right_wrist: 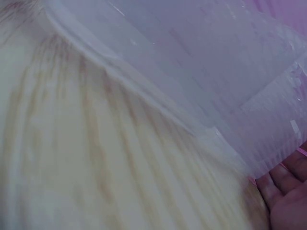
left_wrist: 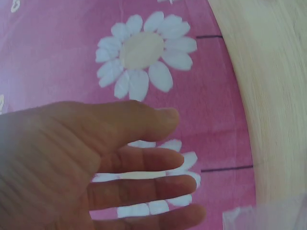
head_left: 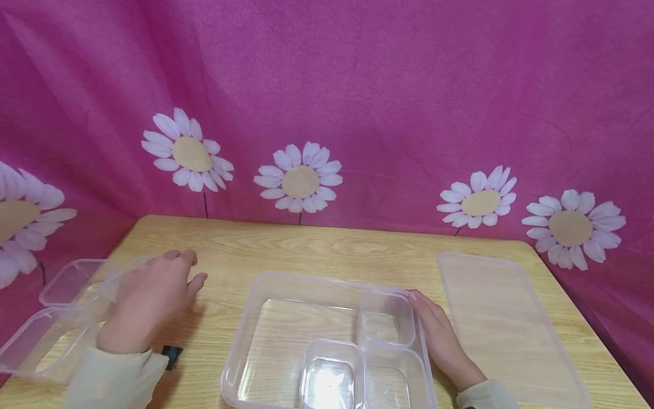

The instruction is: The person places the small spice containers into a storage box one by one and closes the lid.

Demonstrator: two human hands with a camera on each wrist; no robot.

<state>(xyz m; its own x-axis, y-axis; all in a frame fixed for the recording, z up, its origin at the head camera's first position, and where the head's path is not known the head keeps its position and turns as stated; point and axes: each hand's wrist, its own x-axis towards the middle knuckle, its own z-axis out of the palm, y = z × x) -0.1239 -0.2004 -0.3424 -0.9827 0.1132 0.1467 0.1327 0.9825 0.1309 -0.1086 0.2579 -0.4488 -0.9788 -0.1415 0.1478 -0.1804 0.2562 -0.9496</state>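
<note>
A large clear plastic box [head_left: 286, 287] stands on the table in front of me. Three small clear containers sit inside it: one at the back right corner [head_left: 386, 321], one in front of that [head_left: 393, 378], and one left of the front one [head_left: 332, 372]. My right hand [head_left: 441, 341] lies along the box's right wall, fingertips at the rim; the right wrist view has its fingers [right_wrist: 283, 179] at the box's corner. My left hand [head_left: 155, 298] hovers over more small containers at the left, its fingers [left_wrist: 144, 191] apart and holding nothing.
Small clear containers stand at the table's left side, one at the back [head_left: 76, 281] and one nearer [head_left: 46, 343]; another is partly hidden by my left hand. A flat clear lid [head_left: 511, 329] lies at the right. A pink flowered cloth [head_left: 378, 113] hangs behind the wooden table [head_left: 327, 244].
</note>
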